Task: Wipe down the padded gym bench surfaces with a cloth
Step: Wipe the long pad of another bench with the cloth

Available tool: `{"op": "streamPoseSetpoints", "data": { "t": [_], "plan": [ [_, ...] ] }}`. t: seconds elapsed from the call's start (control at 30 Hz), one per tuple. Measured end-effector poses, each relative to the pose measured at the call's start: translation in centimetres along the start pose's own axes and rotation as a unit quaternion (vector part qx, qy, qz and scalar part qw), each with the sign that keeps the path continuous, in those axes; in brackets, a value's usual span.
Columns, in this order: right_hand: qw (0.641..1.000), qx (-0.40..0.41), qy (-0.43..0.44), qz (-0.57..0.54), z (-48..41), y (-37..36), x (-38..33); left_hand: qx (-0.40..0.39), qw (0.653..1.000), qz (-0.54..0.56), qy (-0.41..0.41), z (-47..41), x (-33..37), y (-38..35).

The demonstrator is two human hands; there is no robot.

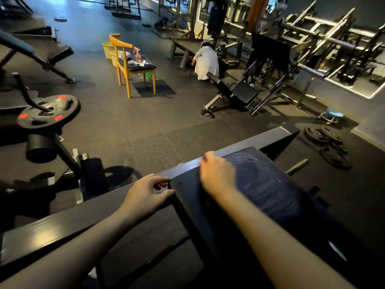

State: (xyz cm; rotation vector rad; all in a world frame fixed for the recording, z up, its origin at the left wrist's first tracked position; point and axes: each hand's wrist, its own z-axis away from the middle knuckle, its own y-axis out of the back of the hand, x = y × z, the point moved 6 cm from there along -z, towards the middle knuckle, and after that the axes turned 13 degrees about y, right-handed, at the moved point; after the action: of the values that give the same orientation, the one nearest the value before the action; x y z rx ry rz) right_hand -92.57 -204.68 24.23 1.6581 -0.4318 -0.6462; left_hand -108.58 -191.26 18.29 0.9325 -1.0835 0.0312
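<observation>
Head view, left hand (pixel 145 192) grips pad (pixel 262 184), right hand (pixel 217 174) blurred

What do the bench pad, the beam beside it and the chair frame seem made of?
Bench pad: dark vinyl or leather-like upholstery, probably; smooth, with streaky wipe marks.
Beam: painted metal, likely; flat grey faces, sharp edges, dull sheen.
Chair frame: wood, apparently; warm orange-brown finish.

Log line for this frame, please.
step: wiping pad | left hand: holds pad corner | right hand: on pad top, blurred | cloth: not visible | pad surface: streaked
</observation>
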Motion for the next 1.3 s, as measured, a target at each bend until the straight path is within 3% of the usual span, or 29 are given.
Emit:
{"op": "streamPoseSetpoints", "data": {
  "t": [0.07,0.13,0.27,0.37,0.5,0.6,0.67,0.77,0.83,0.9,1.0,1.1,1.2,1.3],
  "plan": [
    [0.993,-0.027,0.116,-0.017,3.7,-0.8,-5.8,-0.01,1.0,-0.004,-0.005,0.2,-0.1,-0.1],
    [0.987,-0.032,0.158,0.001,5.9,0.0,-5.5,-0.02,1.0,-0.019,-0.008,0.2,-0.3,-0.1],
    [0.992,-0.016,-0.043,0.115,3.9,2.7,5.7,-0.027,0.999,-0.028,-0.03,0.2,0.0,-0.4],
    [0.99,0.032,-0.103,0.088,0.7,2.3,5.5,-0.01,0.998,-0.043,-0.034,0.4,0.4,-0.3],
    [0.998,-0.002,0.055,0.001,0.9,-1.0,-5.9,-0.018,0.999,-0.039,-0.026,0.9,0.5,-0.2],
    [0.987,-0.021,0.157,-0.01,6.2,-0.3,-7.5,-0.019,0.999,-0.03,-0.027,1.1,0.2,0.0],
    [0.994,-0.024,0.106,0.023,7.2,0.9,-3.3,-0.016,0.999,-0.023,-0.019,1.0,0.1,0.0],
    [0.99,0.004,-0.08,0.116,4.5,2.8,4.8,-0.006,0.999,-0.035,-0.017,0.8,0.2,-0.2],
    [0.985,0.031,-0.126,0.11,2.4,2.5,4.7,0.0,0.998,-0.053,-0.02,0.8,0.4,-0.2],
    [0.994,0.026,-0.081,0.071,0.8,0.8,0.1,0.001,0.998,-0.066,-0.021,0.7,0.4,-0.2],
    [0.998,0.001,0.055,-0.003,3.4,-0.5,-7.3,-0.014,0.996,-0.081,-0.023,0.9,0.3,-0.1],
    [0.994,0.008,0.107,0.002,9.1,0.8,-5.6,-0.035,0.994,-0.095,-0.032,1.1,0.4,-0.1],
    [0.994,0.016,-0.071,0.084,11.2,3.2,5.0,-0.051,0.992,-0.107,-0.044,1.3,1.2,-0.4],
    [0.961,0.031,-0.242,0.13,10.8,5.7,13.3,-0.043,0.989,-0.119,-0.071,1.6,2.5,-0.7]
  ]
}}
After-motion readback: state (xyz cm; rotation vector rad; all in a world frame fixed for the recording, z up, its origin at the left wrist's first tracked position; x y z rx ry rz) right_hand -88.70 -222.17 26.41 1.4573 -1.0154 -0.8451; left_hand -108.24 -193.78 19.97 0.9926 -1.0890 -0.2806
